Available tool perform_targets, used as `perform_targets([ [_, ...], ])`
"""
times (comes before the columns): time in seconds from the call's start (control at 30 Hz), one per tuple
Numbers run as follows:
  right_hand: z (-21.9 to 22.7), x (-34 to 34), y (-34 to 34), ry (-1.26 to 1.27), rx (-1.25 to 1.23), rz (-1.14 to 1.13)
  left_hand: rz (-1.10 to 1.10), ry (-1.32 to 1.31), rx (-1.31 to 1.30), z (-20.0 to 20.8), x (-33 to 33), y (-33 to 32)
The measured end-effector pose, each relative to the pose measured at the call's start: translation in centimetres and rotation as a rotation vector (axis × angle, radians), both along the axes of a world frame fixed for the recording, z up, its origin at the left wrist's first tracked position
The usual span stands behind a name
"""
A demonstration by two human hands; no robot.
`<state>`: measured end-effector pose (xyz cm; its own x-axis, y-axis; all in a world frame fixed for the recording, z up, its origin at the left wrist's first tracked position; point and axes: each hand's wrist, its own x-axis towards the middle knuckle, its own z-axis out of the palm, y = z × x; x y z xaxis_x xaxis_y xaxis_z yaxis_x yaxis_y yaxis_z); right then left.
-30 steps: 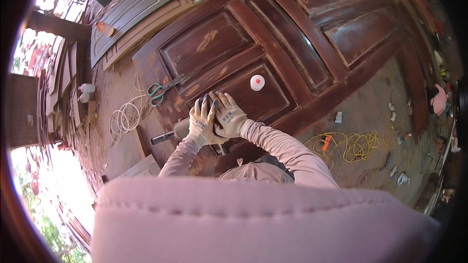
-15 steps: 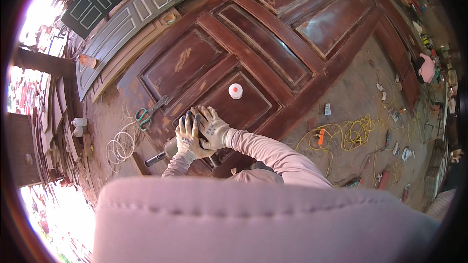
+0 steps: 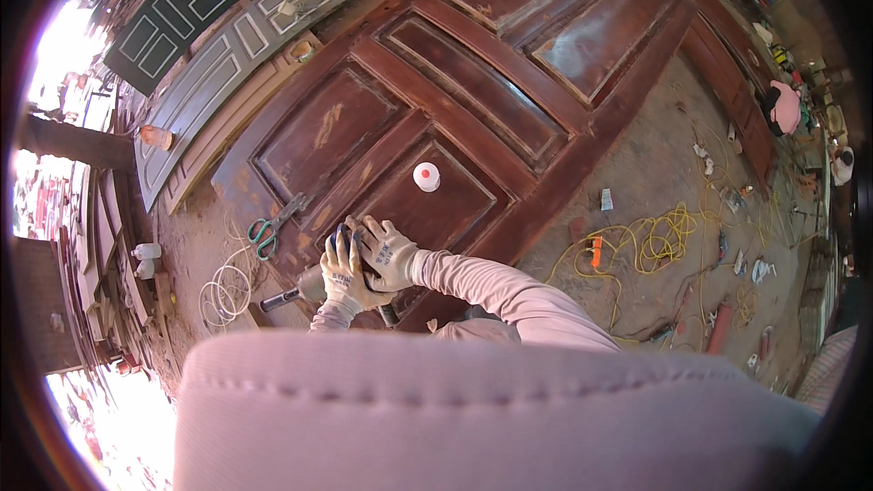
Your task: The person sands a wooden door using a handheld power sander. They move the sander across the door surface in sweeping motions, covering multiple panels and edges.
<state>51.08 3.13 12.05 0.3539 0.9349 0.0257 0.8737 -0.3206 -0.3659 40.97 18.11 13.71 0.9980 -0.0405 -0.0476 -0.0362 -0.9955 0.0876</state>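
Observation:
Both my hands wear pale work gloves with dark-smudged fingers, side by side above the near end of a large reddish-brown panelled wooden door. My left hand has its fingers stretched forward. My right hand overlaps its inner side, fingers also extended and apart. Anything beneath the palms is hidden. Just left of my left hand lies a tool with a greyish body and a dark cylindrical end; its other end is covered. Ahead of my hands a white bottle with a red tip stands on a door panel. Green-handled scissors lie to the left.
White cable coils on the floor at left. Grey and dark green doors lie at far left. A tangled yellow cord with an orange piece covers floor at right. Another person in pink is at far right.
The whole view has shifted slightly, so the door and bottle sit a little lower and further left. My hands stay together at the same part of the door.

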Motion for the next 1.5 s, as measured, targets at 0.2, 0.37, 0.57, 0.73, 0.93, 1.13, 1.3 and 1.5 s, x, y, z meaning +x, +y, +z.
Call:
perform_targets([
  [0.2, -0.3, -0.6, 0.0, -0.003, 0.016, -0.016, -0.011, -0.016, -0.021, -0.3, -0.5, 0.2],
  [0.37, -0.5, -0.5, 0.0, -0.012, -0.011, -0.037, 0.016, 0.05, -0.012, 0.6, 0.2, -0.1],
  [0.57, 0.0, 0.2, 0.4, -0.002, -0.02, -0.03, 0.062, 0.168, 0.047, 1.4, 1.0, -0.2],
  [0.73, 0.1, 0.4, 0.8, -0.011, 0.016, -0.015, 0.016, 0.06, 0.019, 0.2, 0.6, 1.0],
  [0.93, 0.1, 0.4, 1.0, -0.009, 0.03, -0.017, -0.009, -0.057, -0.075, 0.0, 0.4, 1.3],
  [1.13, -0.2, 0.5, 1.1, -0.004, 0.039, -0.021, -0.016, -0.108, -0.104, 0.0, 0.6, 1.3],
  [1.3, -0.5, 0.6, 1.2, 0.013, 0.022, -0.014, -0.002, -0.085, -0.098, 0.3, 0.8, 1.1],
  [1.5, -0.8, 0.4, 1.3, 0.007, 0.026, -0.017, 0.003, -0.069, -0.094, 0.5, 0.7, 1.2],
])
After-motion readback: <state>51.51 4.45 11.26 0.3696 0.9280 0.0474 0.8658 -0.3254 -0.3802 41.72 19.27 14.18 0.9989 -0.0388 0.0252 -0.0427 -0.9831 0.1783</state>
